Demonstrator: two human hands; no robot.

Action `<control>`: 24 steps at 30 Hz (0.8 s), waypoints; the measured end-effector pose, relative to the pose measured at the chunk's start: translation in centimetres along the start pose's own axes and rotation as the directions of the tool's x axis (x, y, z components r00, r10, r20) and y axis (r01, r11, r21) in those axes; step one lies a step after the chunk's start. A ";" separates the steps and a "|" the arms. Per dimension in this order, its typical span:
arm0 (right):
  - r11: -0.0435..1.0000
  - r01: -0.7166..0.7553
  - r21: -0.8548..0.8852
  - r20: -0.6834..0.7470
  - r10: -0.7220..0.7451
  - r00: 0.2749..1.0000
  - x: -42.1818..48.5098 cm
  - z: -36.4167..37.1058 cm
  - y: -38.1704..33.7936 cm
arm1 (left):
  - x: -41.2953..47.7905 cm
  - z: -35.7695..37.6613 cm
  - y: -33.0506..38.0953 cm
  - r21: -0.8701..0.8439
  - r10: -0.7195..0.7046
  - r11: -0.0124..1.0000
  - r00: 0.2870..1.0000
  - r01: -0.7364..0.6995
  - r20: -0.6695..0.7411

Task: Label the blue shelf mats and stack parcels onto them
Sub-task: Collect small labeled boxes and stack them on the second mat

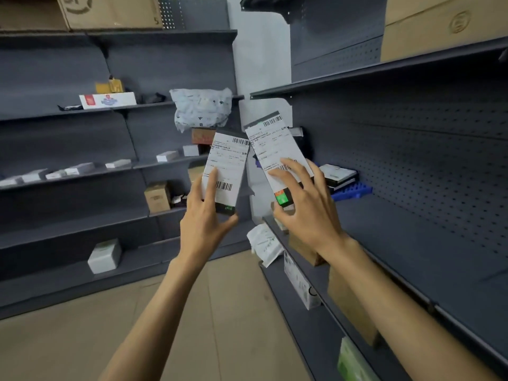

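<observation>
I hold two flat dark parcels, each faced with a white shipping label. My left hand (204, 215) grips the lower end of the left parcel (229, 167), index finger lying on its label. My right hand (305, 204) holds the right parcel (270, 145), fingers spread over the label's lower half; a green and orange sticker shows near its bottom. Both parcels hang in mid-air in front of the right-hand shelf unit. A blue shelf mat (353, 192) lies on that unit's middle shelf just behind my right hand, with a few flat parcels (339, 174) stacked on it.
Dark grey shelf units stand left and right with tan floor (192, 312) between. The left shelves carry small white boxes (104, 255), a brown box (157, 198) and a white plastic mailer bag (202, 107). Cardboard boxes (351, 306) and a white bag (265, 243) sit on the lower right shelf.
</observation>
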State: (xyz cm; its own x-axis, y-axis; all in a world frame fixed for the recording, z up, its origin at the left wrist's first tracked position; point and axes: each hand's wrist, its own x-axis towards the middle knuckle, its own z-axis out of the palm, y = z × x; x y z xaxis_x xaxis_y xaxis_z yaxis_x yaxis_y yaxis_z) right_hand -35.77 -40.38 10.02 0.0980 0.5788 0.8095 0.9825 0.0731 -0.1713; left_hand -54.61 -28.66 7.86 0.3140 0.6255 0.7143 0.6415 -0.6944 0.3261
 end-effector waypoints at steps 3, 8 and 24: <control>0.999 -0.037 -0.004 0.025 0.037 0.999 4.2 3.7 5.6 | 5.7 6.0 -0.4 -0.026 0.023 0.999 0.998 -0.021 0.063; 0.995 -0.092 -0.026 0.050 0.093 0.994 9.7 10.2 13.1 | 12.6 15.0 -2.5 -0.063 0.027 0.998 0.989 -0.018 0.145; 0.852 -0.430 -0.299 0.077 0.470 0.879 15.1 26.7 33.0 | 32.5 43.3 -7.6 -0.360 0.436 0.885 0.797 -0.295 0.418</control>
State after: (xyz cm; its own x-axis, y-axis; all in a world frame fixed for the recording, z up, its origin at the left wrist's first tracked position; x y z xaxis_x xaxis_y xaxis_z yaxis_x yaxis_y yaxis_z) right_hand -6.08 -7.50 1.58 0.5362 0.6056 0.5879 0.8423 -0.4292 -0.3261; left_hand -19.01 12.37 1.79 0.8225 0.3447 0.4524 0.2234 -0.9273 0.3004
